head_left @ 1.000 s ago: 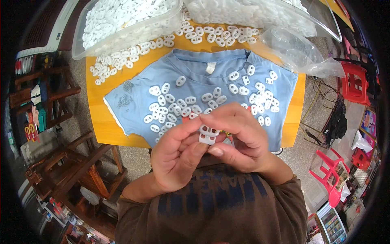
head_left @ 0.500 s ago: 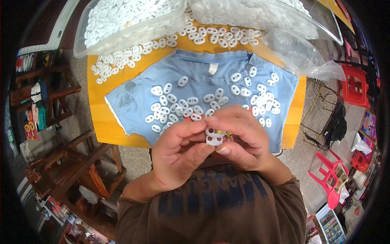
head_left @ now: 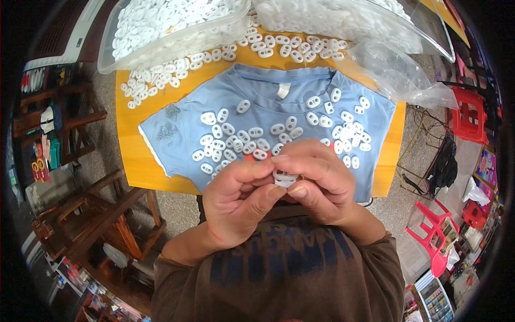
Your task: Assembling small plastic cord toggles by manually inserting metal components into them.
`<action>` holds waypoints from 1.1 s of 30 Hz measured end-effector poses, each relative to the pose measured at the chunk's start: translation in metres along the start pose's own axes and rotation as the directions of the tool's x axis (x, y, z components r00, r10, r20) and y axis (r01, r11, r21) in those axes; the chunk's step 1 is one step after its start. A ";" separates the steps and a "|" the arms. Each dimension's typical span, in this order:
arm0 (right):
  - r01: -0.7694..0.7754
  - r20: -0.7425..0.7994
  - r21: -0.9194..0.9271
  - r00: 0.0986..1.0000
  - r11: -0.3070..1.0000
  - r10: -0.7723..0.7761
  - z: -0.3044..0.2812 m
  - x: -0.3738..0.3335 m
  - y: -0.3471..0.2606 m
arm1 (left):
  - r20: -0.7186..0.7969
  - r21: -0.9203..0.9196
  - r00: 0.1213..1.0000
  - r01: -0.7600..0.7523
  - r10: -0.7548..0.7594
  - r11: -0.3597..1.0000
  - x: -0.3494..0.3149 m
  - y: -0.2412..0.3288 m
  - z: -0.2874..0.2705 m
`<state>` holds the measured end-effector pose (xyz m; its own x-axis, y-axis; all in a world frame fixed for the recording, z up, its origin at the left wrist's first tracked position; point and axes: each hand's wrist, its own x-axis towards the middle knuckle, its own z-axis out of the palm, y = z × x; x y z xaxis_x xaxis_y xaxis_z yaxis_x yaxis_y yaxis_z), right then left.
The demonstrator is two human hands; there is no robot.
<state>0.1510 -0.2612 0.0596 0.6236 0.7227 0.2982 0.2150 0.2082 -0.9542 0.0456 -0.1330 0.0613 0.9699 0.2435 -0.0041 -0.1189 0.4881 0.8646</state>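
Observation:
Between the fingertips of both hands, over the near part of the blue T-shirt (head_left: 257, 115), is a small white plastic two-hole cord lock (head_left: 284, 181). My left hand (head_left: 234, 199) pinches it from the left with thumb and forefinger. From the right, my right hand (head_left: 324, 185) closes on the same piece, fingers across its top and thumb beneath. Its holes are mostly hidden now. Many loose white oval two-hole pieces (head_left: 249, 147) lie on the shirt beyond my hands. Small grey metal bits, which look like springs (head_left: 167, 130), are heaped on the left sleeve.
Two clear plastic bins (head_left: 177, 43) of white pieces stand at the table's far side. More white pieces (head_left: 161, 75) spill along the yellow table (head_left: 131, 166). A clear plastic bag (head_left: 399, 72) lies at the far right. Red stools (head_left: 437, 236) and wooden furniture (head_left: 123, 231) flank the table.
The cord lock has tipped between my fingertips, so its holes, plainly seen before, are now mostly out of sight. Both hands keep nearly the same place and grip.

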 end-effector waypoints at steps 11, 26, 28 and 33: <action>0.085 -0.020 -0.043 0.996 0.995 -0.086 0.009 0.003 0.008 | -0.039 0.095 0.993 -0.110 0.114 0.989 -0.004 -0.008 -0.003; 0.011 -0.011 -0.017 1.000 1.000 -0.012 0.011 -0.001 0.001 | 0.037 -0.001 0.999 -0.034 0.034 0.999 -0.008 0.000 -0.008; 0.019 -0.011 -0.022 1.000 1.000 -0.020 0.012 -0.001 0.000 | 0.034 -0.024 0.999 -0.029 0.030 0.999 -0.009 0.000 -0.008; 0.017 -0.016 -0.019 1.000 1.000 -0.017 0.015 -0.007 -0.002 | 0.003 0.005 0.997 -0.079 0.079 0.997 -0.015 -0.002 -0.008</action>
<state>0.1345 -0.2568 0.0587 0.6317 0.7085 0.3146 0.2395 0.2076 -0.9484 0.0291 -0.1309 0.0556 0.9581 0.2790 0.0652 -0.1938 0.4634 0.8647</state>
